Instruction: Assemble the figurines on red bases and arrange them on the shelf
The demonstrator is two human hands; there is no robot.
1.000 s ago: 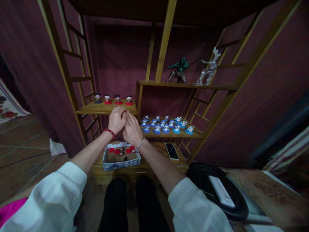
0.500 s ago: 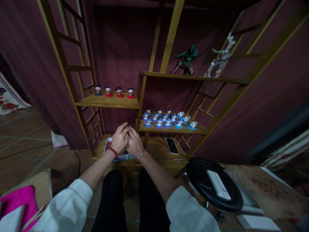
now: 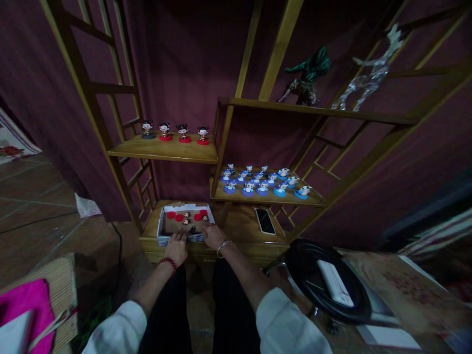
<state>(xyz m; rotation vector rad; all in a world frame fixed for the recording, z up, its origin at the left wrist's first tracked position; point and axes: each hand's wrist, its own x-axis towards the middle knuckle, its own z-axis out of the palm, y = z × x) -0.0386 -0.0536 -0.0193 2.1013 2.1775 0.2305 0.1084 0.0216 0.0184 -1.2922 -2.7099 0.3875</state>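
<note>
The shallow box (image 3: 162,240) sits on the cabinet's lowest shelf (image 3: 239,227), red discs (image 3: 179,218) inside, both forearms (image 3: 248,266) reaching down to its near side. The left hand (image 3: 177,249) (red bracelet (image 3: 170,261) at the wrist) lies palm down at the front edge, fingers close together; the right hand (image 3: 214,237) angles in over the near right corner, and whether its fingers pinch anything I cannot tell
</note>
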